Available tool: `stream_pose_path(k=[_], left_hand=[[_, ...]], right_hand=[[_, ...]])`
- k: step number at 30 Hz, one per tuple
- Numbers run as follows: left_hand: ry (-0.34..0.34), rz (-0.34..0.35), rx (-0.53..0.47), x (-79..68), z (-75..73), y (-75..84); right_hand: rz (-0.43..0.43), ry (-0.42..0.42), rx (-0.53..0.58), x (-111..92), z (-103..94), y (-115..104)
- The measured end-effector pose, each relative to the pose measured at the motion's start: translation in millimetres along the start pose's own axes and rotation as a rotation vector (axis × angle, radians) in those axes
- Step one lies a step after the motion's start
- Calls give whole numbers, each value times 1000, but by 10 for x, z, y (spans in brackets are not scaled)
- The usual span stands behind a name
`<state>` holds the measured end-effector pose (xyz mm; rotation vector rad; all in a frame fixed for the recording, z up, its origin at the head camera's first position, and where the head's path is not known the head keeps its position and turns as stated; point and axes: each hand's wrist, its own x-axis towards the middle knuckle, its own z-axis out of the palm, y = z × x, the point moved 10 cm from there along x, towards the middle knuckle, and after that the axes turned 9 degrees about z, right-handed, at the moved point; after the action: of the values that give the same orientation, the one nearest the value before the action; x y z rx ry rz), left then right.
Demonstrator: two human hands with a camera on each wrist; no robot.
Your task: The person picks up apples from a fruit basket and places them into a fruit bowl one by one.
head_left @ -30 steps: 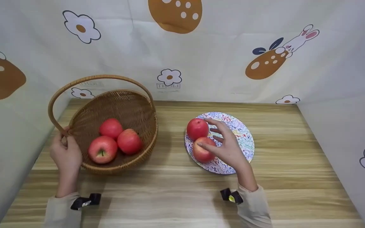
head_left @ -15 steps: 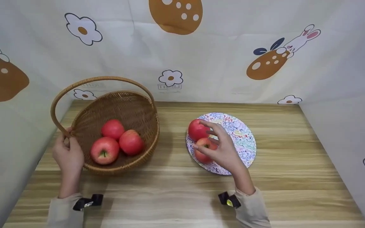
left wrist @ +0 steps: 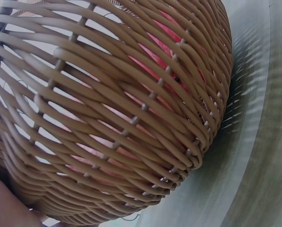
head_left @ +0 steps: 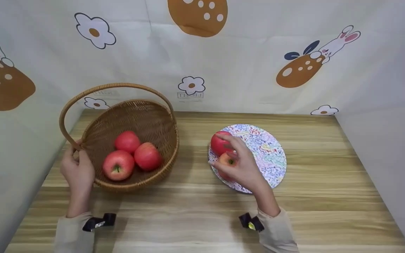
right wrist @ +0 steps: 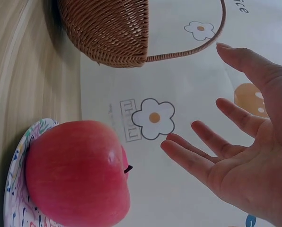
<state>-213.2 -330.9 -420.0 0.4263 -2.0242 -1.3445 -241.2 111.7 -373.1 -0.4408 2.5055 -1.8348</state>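
My left hand [head_left: 78, 168] grips the wicker basket [head_left: 142, 112] at its left rim, where the arched handle [head_left: 118, 85] joins. Inside the basket lie three red apples, the front one [head_left: 118, 165] with its stem facing up. The left wrist view is mostly filled by the woven wall [left wrist: 108, 94]. Over the speckled plate [head_left: 271, 154] hovers my right hand [head_left: 243, 167], fingers spread and holding nothing. Beneath it two more apples sit on the plate's left side, the nearer one [right wrist: 79, 175] apart from my fingers in the right wrist view, the farther one [head_left: 220, 144] partly covered.
Both basket and plate stand on a wood-grain table [head_left: 188, 211]. Behind and on both sides rises a pale printed cloth [head_left: 244, 70] with flowers and rabbits. A black wrist mount [head_left: 98, 222] sits on the left sleeve, another [head_left: 251, 222] on the right.
My right hand has shifted slightly left across the plate, and its fingers cover more of the apples. The whole scene drifts a little right in view; the left hand keeps its grip.
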Motion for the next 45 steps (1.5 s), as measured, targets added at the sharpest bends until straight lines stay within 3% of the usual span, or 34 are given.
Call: stream_pose_path(k=[18,26,35,45], left_hand=[[-21,-36,33,28,-10,-24],[-88,64,82,70,-35,44],[-237,136,123,118,-34,47],[-251,208,136,129,-48,47]], right_hand=[[-90,-64,-138,143,311,-223],[-39,-103,-135,199,418,-224],[-41,-124,-188,234,498,-261],[-15,-161,-184,285,607,-310]])
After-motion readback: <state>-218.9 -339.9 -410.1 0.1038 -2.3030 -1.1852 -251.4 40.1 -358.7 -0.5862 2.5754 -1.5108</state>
